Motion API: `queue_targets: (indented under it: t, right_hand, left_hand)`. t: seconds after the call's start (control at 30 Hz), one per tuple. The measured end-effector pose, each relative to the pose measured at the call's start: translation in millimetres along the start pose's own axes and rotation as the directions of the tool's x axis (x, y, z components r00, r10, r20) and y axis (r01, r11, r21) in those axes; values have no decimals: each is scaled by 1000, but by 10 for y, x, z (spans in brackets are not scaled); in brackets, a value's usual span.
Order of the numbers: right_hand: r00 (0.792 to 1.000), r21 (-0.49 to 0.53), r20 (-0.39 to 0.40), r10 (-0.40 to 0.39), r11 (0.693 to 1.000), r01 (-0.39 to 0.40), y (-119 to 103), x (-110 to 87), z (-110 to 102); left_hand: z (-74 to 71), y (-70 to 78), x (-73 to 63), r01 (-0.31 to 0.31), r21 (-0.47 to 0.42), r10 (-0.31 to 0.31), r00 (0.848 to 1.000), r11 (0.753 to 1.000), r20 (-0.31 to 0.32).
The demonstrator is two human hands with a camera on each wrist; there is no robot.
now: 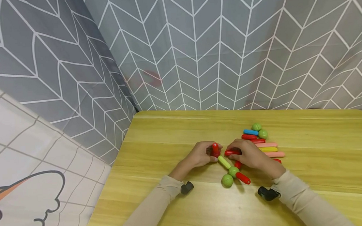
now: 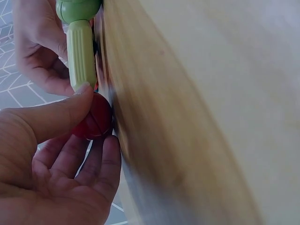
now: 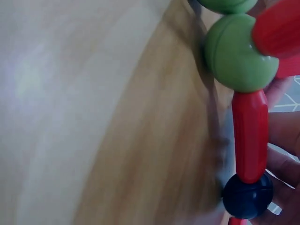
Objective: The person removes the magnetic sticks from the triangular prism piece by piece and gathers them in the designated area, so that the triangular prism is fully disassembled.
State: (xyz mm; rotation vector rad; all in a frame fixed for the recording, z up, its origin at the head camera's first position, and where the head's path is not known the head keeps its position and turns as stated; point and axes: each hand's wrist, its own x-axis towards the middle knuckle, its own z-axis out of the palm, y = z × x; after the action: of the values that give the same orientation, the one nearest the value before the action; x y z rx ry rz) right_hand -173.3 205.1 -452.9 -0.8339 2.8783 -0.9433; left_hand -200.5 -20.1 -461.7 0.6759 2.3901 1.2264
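My left hand [image 1: 206, 154] pinches a red ball [image 2: 98, 117] between thumb and fingers; a short red rod [image 1: 215, 148] stands up from it. From that ball a pale yellow-green rod [image 1: 224, 162] runs to a green ball [image 1: 234, 171]. Two more red rods join this green ball, one pointing front right [image 1: 243, 178], the other [image 3: 250, 136] leading to a dark blue ball [image 3: 247, 196] beside my right fingers. My right hand [image 1: 247, 153] grips a red rod [image 1: 232, 152] whose end points toward the left hand. The palm hides part of it.
Another green ball [image 1: 227, 180] sits just in front of the joined pieces. Beyond the right hand lie a blue rod [image 1: 251, 132], two green balls [image 1: 263, 134], several red and pink rods [image 1: 272, 154], and a yellow rod [image 1: 269, 149]. A patterned curtain [image 1: 196, 57] hangs behind the wooden table [image 1: 169, 127].
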Motion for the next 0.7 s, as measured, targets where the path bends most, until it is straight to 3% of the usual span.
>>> queue_targets:
  t: [0.3,0.53,0.7]
  right_hand:
    - [997,4,-66,-38,999,38,-25,27,80]
    - [999,0,-46,-5,1000,5,-29,46,81]
    - [995,-11,-96,25,1000,-26,-49,30,63]
  left_hand:
    - [9,17,18,20,-13,-19,1000,1000,18]
    - [16,27,22,14,-25,-14,1000,1000,15]
    - [23,15,25,11,3,-11,1000,1000,17]
